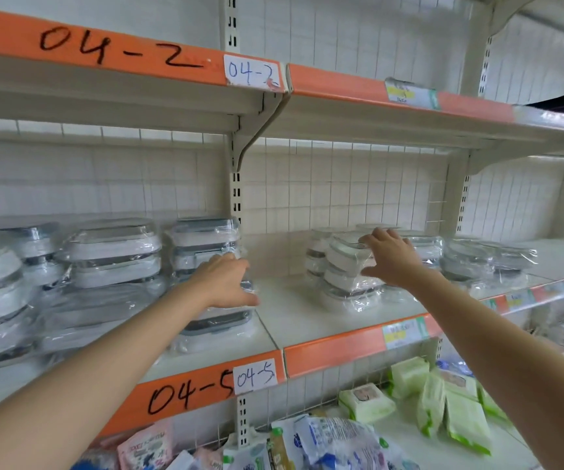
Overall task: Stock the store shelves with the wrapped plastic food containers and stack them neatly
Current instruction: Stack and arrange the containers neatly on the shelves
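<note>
Nearest the camera, along the bottom edge of the frame, lie packets of wet wipes [443, 401] and other soft packs on the lower shelf, none of them part of this job. Above them runs the orange shelf edge [335, 351] marked 04-5, and both forearms reach over it.

The step in hand looks like straightening stacks already placed, not carrying in new stock. At centre frame the left hand [221, 283] rests on the side of a tall stack of wrapped containers [206, 252], fingers bent loosely against the film and thumb pointing right; whether it truly grips the wrap I cannot tell. At centre right the right hand [389, 257] is spread, fingers straight, its fingertips on the lid of a smaller wrapped stack [345, 276], its palm near that stack's right side.

The next move probably calls for a gentle push to square each stack without toppling it, since the film looks slippery.

Further wrapped containers [104, 262] fill the mid-left of the frame, and more [484, 262] stand at far right, before the wire-grid back panel [341, 191].
</note>
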Demonstrator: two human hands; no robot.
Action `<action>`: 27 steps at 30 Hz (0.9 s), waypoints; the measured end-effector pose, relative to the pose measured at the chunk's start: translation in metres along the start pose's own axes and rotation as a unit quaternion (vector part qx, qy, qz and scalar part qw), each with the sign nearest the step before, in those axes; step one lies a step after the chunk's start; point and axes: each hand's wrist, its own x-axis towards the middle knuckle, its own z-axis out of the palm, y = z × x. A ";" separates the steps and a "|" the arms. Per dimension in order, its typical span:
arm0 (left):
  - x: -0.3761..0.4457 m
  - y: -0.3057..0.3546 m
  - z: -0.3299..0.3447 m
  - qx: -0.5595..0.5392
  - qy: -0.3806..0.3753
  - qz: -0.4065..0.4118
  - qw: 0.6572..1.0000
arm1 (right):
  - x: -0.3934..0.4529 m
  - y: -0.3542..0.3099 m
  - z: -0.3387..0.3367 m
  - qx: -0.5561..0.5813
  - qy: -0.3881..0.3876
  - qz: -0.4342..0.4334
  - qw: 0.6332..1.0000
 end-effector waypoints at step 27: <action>-0.005 -0.002 0.009 -0.020 0.030 0.044 0.998 | 0.005 -0.059 0.001 0.128 -0.077 -0.063 0.987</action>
